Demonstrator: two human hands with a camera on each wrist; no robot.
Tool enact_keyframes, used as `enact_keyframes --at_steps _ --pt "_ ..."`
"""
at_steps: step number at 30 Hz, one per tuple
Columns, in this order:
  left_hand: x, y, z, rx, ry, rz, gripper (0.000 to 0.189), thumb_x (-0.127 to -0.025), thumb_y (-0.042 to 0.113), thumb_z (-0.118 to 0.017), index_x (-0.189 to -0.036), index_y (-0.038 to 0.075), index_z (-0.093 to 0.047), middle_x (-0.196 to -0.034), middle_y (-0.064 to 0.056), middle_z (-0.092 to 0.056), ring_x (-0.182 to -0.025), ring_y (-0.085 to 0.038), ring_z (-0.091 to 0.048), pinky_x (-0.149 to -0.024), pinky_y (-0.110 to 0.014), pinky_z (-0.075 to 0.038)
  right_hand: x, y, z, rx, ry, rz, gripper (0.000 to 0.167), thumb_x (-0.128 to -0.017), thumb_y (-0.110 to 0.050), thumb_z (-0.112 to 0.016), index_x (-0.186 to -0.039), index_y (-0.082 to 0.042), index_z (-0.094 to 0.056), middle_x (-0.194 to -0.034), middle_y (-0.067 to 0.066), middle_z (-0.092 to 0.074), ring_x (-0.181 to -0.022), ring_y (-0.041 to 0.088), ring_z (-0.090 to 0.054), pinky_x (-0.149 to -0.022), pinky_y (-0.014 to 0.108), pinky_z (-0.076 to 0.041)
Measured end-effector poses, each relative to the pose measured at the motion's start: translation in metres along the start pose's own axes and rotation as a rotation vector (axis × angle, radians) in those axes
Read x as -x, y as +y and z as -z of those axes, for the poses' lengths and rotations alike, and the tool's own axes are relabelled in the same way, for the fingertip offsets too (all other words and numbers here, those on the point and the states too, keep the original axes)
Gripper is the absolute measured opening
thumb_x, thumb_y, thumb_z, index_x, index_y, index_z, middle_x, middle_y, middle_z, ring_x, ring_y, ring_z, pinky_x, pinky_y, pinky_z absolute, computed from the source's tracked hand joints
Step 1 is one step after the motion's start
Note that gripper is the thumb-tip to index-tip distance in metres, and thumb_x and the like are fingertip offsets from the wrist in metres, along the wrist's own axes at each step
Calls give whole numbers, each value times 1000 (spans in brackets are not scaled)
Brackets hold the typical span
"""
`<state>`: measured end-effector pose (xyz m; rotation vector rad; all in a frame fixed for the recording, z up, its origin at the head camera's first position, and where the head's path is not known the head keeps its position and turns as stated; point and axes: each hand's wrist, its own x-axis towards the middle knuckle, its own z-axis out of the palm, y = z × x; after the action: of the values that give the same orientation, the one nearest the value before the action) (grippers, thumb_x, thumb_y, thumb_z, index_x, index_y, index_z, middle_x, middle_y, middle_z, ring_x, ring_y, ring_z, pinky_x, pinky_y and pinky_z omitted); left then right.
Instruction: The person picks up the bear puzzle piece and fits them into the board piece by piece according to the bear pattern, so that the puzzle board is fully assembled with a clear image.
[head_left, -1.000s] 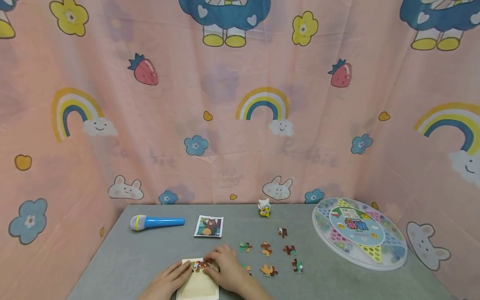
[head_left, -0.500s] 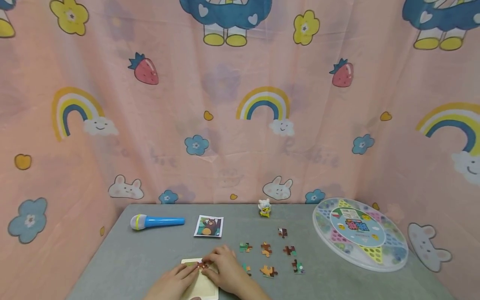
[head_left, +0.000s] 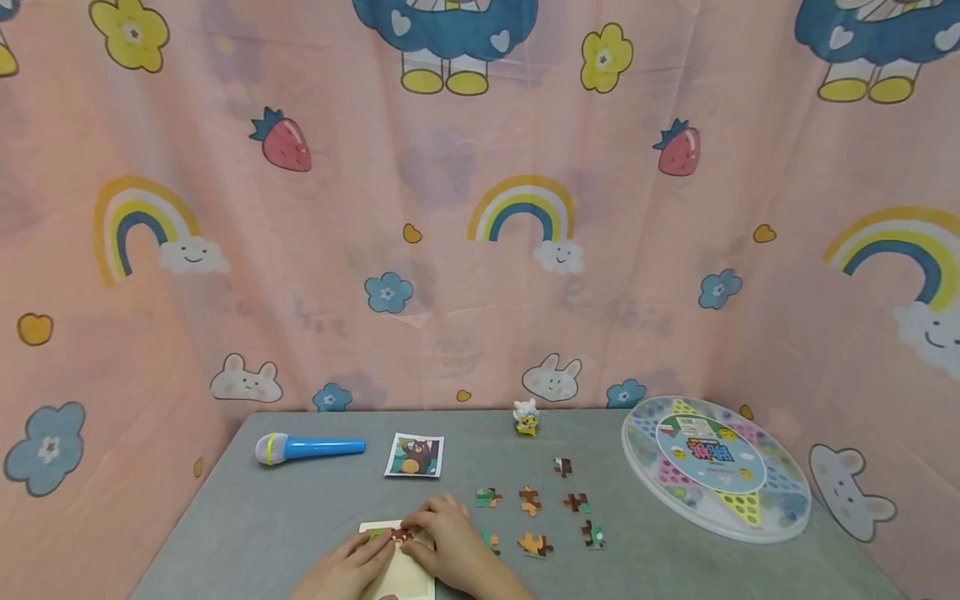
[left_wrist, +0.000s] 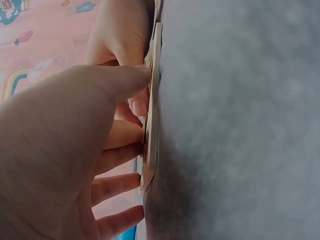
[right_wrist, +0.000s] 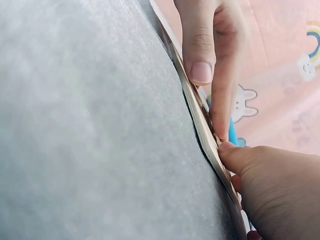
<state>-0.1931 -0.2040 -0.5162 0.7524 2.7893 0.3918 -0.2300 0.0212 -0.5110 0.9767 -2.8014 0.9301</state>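
A pale wooden puzzle board (head_left: 408, 579) lies flat at the table's front, with a few joined pieces along its far end. My left hand (head_left: 348, 562) rests on its left side, its nearly straight fingers pressing the green piece (head_left: 377, 533). On the far right corner, my right hand (head_left: 453, 542) holds a brown jigsaw piece (head_left: 402, 536) between thumb and fingers, close to the left fingertips. In the left wrist view, the board (left_wrist: 154, 110) shows edge-on under both hands. The right wrist view shows the right thumb (right_wrist: 235, 155) against the board's top; the piece there is mostly hidden.
Several loose jigsaw pieces (head_left: 529, 500) lie right of the board. Beyond it is a bear picture card (head_left: 415, 456). A blue toy microphone (head_left: 311, 447) lies back left, a small figurine (head_left: 527, 417) stands at the back, and a round board game (head_left: 716, 468) lies at right.
My left hand has slid right and now covers more of the pieces at the board's far end. The right hand stays almost in place at the corner.
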Motion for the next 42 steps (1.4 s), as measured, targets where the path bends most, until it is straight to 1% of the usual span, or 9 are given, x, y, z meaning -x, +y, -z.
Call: enact_keyframes --at_steps 8,11,15,18,22,29,32,38,42 --pt "2 -2 -6 9 19 -4 76 -103 66 -53 -155 11 -56 -161 -6 -53 -139 -44 -53 -98 -63 -55 0 0 0 -26 -10 -6 19 -99 -32 -78 -114 -21 -81 -105 -14 -66 -100 2 -50 -83 27 -39" --pt "0 -3 -5 23 3 4 76 -104 66 -52 -156 11 -55 -162 -6 -51 -141 -43 -52 -102 -64 -53 1 0 1 -32 -7 -8 19 -99 -31 -77 -115 -21 -81 -106 -13 -66 -101 2 -50 -83 27 -38" --pt "0 -1 -1 47 40 23 78 -104 64 -54 -153 3 -56 -157 -12 -55 -138 -42 -53 -108 -60 -50 1 0 1 -30 5 -7 19 -99 -30 -78 -115 -21 -81 -106 -13 -67 -101 2 -50 -82 26 -37" --pt "2 1 1 37 78 32 80 -104 64 -55 -149 -2 -58 -152 -16 -58 -135 -41 -55 -109 -57 -51 2 -1 2 -28 11 -11 19 -98 -30 -78 -114 -21 -81 -106 -13 -67 -102 3 -50 -82 27 -37" --pt "2 3 3 19 67 44 80 -104 64 -54 -148 -2 -60 -152 -16 -58 -136 -39 -55 -109 -56 -50 1 -1 2 -28 15 -8 19 -98 -30 -79 -114 -21 -81 -105 -13 -67 -101 3 -50 -82 28 -37" --pt "-1 5 4 54 42 85 76 -104 59 -59 -148 -2 -58 -153 -16 -57 -138 -42 -53 -113 -57 -47 1 -1 3 -28 36 5 19 -97 -32 -80 -113 -21 -81 -104 -13 -67 -100 3 -51 -81 29 -38" --pt "0 4 3 59 57 74 75 -105 57 -59 -148 -4 -58 -154 -17 -56 -139 -42 -52 -112 -59 -47 1 -1 2 -31 46 6 19 -97 -33 -80 -112 -21 -81 -104 -13 -68 -99 3 -51 -81 29 -37" --pt "3 -1 -1 64 103 38 73 -107 55 -55 -148 -4 -58 -154 -17 -56 -137 -42 -53 -110 -59 -49 -1 -1 -2 -34 46 -14 19 -97 -34 -80 -112 -22 -82 -105 -14 -67 -100 2 -50 -82 29 -36" --pt "3 -4 -3 45 92 38 73 -107 58 -54 -151 -1 -57 -154 -16 -56 -135 -39 -54 -109 -58 -50 0 -2 -3 -31 61 -3 19 -96 -34 -81 -111 -22 -82 -104 -13 -67 -99 2 -50 -81 27 -36"
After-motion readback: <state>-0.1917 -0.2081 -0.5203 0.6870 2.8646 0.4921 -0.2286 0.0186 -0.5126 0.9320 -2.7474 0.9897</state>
